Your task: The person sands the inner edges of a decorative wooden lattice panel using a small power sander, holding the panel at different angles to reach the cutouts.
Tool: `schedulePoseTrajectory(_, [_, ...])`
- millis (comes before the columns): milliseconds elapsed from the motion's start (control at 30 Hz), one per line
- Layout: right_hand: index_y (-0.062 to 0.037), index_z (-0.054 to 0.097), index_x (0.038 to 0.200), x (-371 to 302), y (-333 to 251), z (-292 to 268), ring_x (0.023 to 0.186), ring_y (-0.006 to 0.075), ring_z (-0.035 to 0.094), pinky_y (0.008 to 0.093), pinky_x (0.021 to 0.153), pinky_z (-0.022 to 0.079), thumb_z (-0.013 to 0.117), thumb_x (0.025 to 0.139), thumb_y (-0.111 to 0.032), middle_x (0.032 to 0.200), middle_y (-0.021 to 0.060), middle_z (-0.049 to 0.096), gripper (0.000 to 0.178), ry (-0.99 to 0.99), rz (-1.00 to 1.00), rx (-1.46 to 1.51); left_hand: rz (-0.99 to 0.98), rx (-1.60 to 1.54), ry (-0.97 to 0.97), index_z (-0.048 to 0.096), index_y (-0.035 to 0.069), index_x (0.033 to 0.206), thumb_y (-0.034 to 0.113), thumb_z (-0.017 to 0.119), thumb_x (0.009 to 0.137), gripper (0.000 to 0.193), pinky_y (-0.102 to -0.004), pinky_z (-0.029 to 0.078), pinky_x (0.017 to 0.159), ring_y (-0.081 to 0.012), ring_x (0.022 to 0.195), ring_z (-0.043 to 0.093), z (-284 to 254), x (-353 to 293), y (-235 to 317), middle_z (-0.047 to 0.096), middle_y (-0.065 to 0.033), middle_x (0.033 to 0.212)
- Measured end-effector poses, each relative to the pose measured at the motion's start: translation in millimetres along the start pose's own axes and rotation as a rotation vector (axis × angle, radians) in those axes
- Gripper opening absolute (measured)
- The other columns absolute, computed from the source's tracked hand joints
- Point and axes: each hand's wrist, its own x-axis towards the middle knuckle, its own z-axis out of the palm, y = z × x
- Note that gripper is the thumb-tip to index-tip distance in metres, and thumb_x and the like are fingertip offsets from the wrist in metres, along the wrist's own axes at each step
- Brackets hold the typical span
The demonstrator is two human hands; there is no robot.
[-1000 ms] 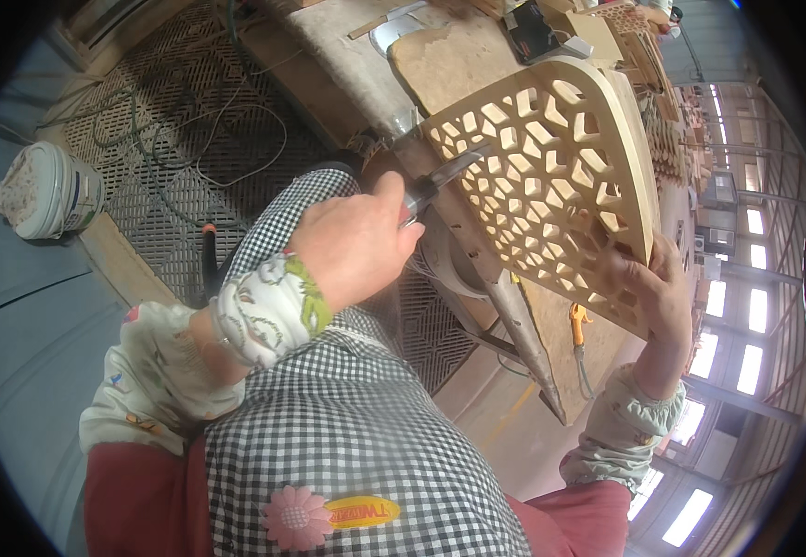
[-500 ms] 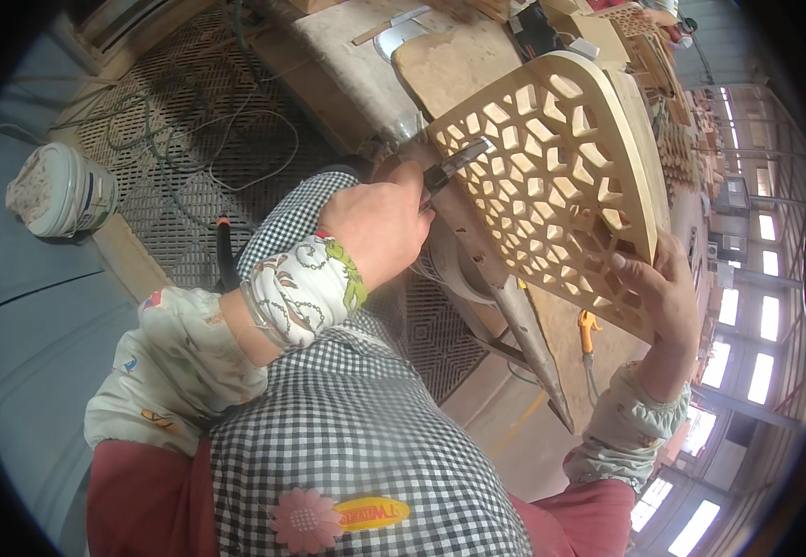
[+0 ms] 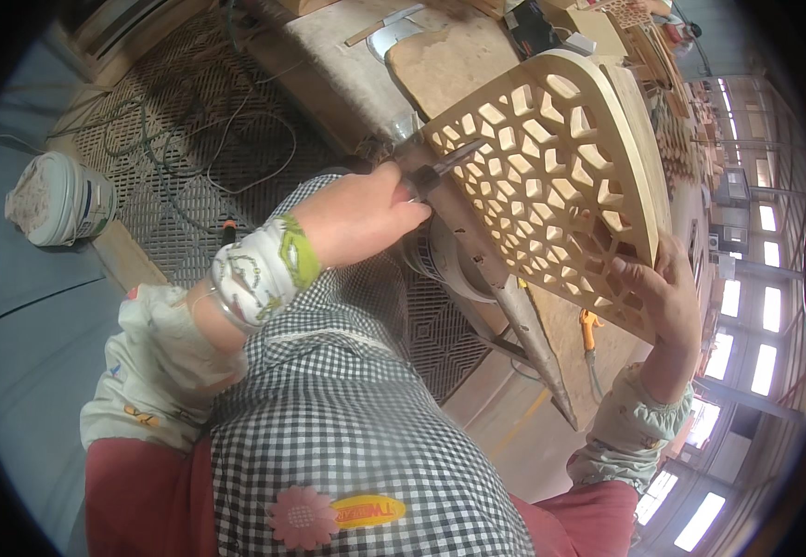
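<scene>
Pierced wooden panel [image 3: 535,176]: tilted, up and right of the left hand [image 3: 361,213]
Left hand: curled round a chisel [image 3: 444,164] by its handle
Chisel's long axis: slanting up-right, tip over the holes, contact I can't tell from here
Right hand [image 3: 660,288]: nearer, pinching the panel's lower-right edge

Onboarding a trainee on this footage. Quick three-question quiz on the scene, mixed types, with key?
1. What does the left hand hold?
2. True or false: the right hand grips the wooden lattice panel near its edge.
3. Where in the picture is the white bucket? A) right of both hands B) between the hands C) left of both hands

Key:
1. A narrow-bladed hand tool
2. True
3. C
</scene>
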Motion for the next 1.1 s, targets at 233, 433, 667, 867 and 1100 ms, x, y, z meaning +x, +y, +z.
schedulePoseTrajectory(233, [0.0073, 0.068, 0.128, -1, 3, 3, 0.085, 0.014, 0.063, 0.0296, 0.076, 0.051, 0.078, 0.089, -0.018, 0.098, 0.0076, 0.074, 0.048, 0.075, -0.033, -0.029, -0.288, -0.436, -0.309, 0.054, -0.004, 0.13, 0.039, 0.063, 0.103, 0.051, -0.0271, 0.043, 0.038, -0.0102, 0.043, 0.051, -31, 9, 38, 0.054, -0.0026, 0.068])
schedulePoseTrajectory(433, [0.0069, 0.07, 0.122, -1, -2, 3, 0.08, 0.0124, 0.06, 0.0295, 0.071, 0.049, 0.076, 0.086, -0.02, 0.092, 0.0054, 0.072, 0.045, 0.077, -0.003, -0.091, -0.074, -0.044, -0.167, 0.054, -0.004, 0.131, 0.039, 0.063, 0.1, 0.054, -0.043, 0.057, 0.063, -0.0339, 0.066, 0.069, -19, 2, 26, 0.071, -0.0165, 0.085])
schedulePoseTrajectory(667, [0.0064, 0.071, 0.116, 0, -1, 4, 0.072, 0.0123, 0.058, 0.0301, 0.067, 0.047, 0.074, 0.084, -0.017, 0.083, 0.0048, 0.07, 0.04, 0.1, -0.061, -0.172, -0.08, 0.151, -0.055, 0.057, -0.002, 0.121, 0.036, 0.065, 0.098, 0.045, -0.0531, 0.058, 0.083, -0.0467, 0.091, 0.073, -4, 1, 35, 0.076, -0.0233, 0.097])
schedulePoseTrajectory(867, [0.0055, 0.071, 0.105, 1, 8, -1, 0.069, 0.013, 0.061, 0.0312, 0.065, 0.049, 0.074, 0.082, -0.017, 0.078, 0.0048, 0.069, 0.032, 0.13, -0.05, -0.172, -0.108, 0.124, -0.025, 0.057, -0.002, 0.114, 0.035, 0.066, 0.1, 0.04, -0.0515, 0.058, 0.079, -0.0438, 0.086, 0.073, -6, -17, 26, 0.075, -0.0214, 0.092])
schedulePoseTrajectory(1100, [0.0047, 0.071, 0.099, 0, 8, -3, 0.069, 0.0121, 0.061, 0.0315, 0.063, 0.048, 0.071, 0.081, -0.015, 0.075, 0.0041, 0.066, 0.027, 0.153, 0.035, -0.206, -0.293, -0.43, -0.255, 0.055, 0.002, 0.103, 0.041, 0.064, 0.105, 0.04, -0.029, 0.045, 0.044, -0.0111, 0.049, 0.055, -40, -40, 14, 0.059, -0.0027, 0.072])
